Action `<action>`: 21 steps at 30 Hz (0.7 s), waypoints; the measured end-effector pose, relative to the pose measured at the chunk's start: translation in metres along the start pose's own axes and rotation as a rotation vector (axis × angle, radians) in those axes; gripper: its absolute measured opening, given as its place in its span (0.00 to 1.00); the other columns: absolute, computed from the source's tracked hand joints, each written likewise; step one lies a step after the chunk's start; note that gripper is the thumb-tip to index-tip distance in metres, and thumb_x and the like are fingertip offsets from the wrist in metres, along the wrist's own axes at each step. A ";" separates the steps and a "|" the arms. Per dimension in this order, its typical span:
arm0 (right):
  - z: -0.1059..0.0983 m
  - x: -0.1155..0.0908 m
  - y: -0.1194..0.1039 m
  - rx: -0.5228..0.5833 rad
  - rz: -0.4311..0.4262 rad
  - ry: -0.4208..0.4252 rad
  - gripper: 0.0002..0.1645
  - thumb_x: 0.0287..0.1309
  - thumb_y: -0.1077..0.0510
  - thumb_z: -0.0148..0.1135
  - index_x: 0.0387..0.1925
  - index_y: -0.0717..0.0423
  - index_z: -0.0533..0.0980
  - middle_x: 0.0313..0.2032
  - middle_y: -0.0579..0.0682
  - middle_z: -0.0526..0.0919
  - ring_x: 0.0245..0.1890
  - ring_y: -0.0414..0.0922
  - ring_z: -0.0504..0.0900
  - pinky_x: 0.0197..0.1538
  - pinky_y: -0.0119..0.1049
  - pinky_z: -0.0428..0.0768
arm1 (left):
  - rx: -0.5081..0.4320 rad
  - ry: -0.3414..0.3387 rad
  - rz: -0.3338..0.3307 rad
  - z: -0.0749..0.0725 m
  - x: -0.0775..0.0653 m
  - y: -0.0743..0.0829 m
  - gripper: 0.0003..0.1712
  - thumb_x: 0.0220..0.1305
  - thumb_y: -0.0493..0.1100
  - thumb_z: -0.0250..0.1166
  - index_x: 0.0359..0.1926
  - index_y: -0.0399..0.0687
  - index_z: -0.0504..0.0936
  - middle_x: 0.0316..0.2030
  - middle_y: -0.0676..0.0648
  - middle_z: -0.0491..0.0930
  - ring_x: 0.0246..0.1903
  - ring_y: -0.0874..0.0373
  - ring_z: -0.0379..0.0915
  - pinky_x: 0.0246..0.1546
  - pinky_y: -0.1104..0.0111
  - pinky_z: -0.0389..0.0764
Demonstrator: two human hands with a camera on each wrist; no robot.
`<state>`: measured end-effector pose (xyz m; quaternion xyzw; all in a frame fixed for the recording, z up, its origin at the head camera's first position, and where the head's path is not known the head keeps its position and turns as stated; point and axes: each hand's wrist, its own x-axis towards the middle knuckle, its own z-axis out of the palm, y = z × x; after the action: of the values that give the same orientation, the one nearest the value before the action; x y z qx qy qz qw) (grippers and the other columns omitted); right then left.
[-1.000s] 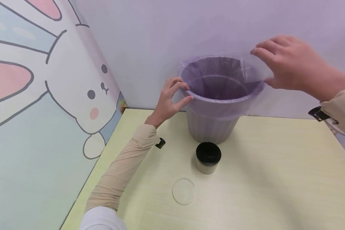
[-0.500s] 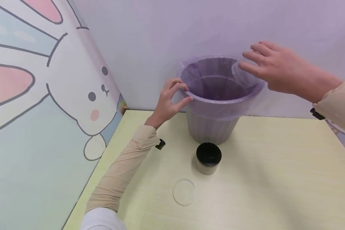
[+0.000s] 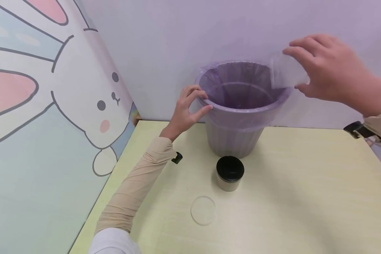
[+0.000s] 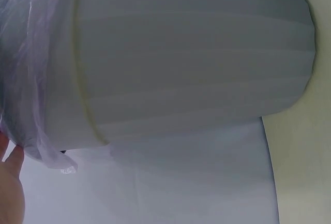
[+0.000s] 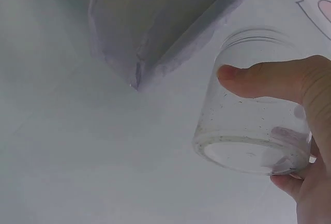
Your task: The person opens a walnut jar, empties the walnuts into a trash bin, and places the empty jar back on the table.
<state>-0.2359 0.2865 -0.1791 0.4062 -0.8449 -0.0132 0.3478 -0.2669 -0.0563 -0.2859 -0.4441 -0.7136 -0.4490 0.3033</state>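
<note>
A purple trash can (image 3: 235, 137) with a thin purple liner bag (image 3: 211, 83) folded over its rim stands against the wall. My left hand (image 3: 187, 107) grips the near left of that rim, thumb outside and fingers over the edge. Above the can's right side, my right hand (image 3: 331, 68) holds a clear jar (image 3: 287, 72) tipped on its side, mouth toward the can. Seen from the right wrist, the clear jar (image 5: 243, 123) has small dark specks on its inner wall, and my thumb lies across it. The bottom of the can is in shadow.
On the pale table (image 3: 304, 183), a small container with a black top (image 3: 230, 173) stands just in front of the can. Nearer lies a clear round disc or ring (image 3: 203, 210). A rabbit mural (image 3: 92, 81) covers the left wall.
My right hand turned over the can with the jar half a second ago, then swung back up and right; the jar is on its side again. My left hand stayed on the rim.
</note>
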 end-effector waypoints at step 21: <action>0.001 -0.040 -0.029 0.341 0.578 0.186 0.58 0.13 0.67 0.81 0.59 0.59 0.70 0.51 0.42 0.75 0.47 0.30 0.66 0.50 0.20 0.59 | 0.001 0.000 -0.029 0.003 0.003 0.002 0.13 0.51 0.30 0.70 0.37 0.30 0.77 0.42 0.35 0.71 0.49 0.43 0.63 0.55 0.63 0.63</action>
<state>-0.1991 0.2946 -0.2119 0.2019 -0.8797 0.2642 0.3400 -0.2663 -0.0525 -0.2841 -0.4336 -0.7201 -0.4531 0.2968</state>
